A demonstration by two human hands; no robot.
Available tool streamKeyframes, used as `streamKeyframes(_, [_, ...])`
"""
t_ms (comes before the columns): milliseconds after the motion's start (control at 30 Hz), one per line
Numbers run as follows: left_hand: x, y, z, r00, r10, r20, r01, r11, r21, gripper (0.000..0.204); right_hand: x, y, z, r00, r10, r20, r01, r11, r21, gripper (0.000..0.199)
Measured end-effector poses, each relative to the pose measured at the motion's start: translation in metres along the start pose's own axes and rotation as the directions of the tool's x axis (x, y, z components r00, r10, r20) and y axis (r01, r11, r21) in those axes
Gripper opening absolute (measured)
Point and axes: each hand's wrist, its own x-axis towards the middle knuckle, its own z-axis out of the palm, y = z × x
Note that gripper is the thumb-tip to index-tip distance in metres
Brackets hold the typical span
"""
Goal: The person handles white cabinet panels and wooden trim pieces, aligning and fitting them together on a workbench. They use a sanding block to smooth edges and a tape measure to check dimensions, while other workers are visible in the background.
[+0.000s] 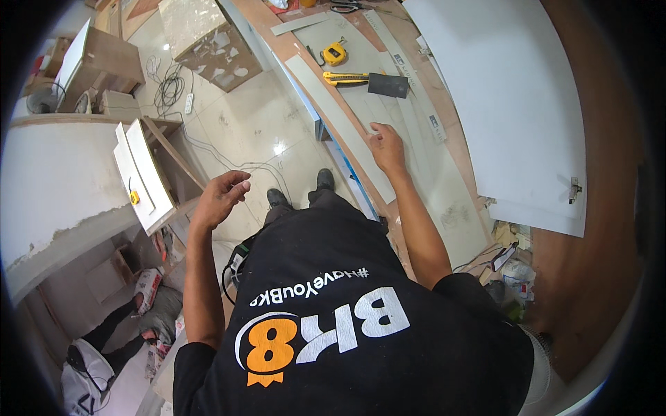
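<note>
My left hand (223, 197) hangs in the air over the tiled floor, its fingers loosely bent and apart, with nothing seen in it. My right hand (388, 148) is over the workbench at the inner edge of a long pale strip (340, 114); its forefinger and thumb are apart and no held thing shows. Whether it touches the strip I cannot tell. Farther up the bench lie a yellow utility knife (345, 78), a dark flat rectangular piece (388, 85) against its end, and a yellow tape measure (334, 53). Wide pale sheets (444, 197) cover much of the bench.
White door panels with hinges (527, 104) stand at the right. A wooden box (222, 52), coiled cables (168, 90) and a power strip (189, 103) are on the floor. At left is a cabinet piece (142, 173) bearing another tape measure (134, 197). Scissors (347, 6) lie at the bench's far end.
</note>
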Motion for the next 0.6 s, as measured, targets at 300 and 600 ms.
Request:
streamKeyframes(300, [0.061, 0.017, 0.053, 0.975, 0.153, 0.163, -0.197, 0.932, 0.304, 0.046, -0.039, 0.022, -0.014, 0.999, -0.025, -0.044, 0.021, 0.997, -0.077, 0.061])
streamKeyframes(600, [0.154, 0.027, 0.159, 0.959, -0.103, 0.265, 0.126, 0.99, -0.069, 0.063, -0.067, 0.035, -0.015, 0.994, 0.105, 0.025, -0.1, 0.984, -0.147, 0.065])
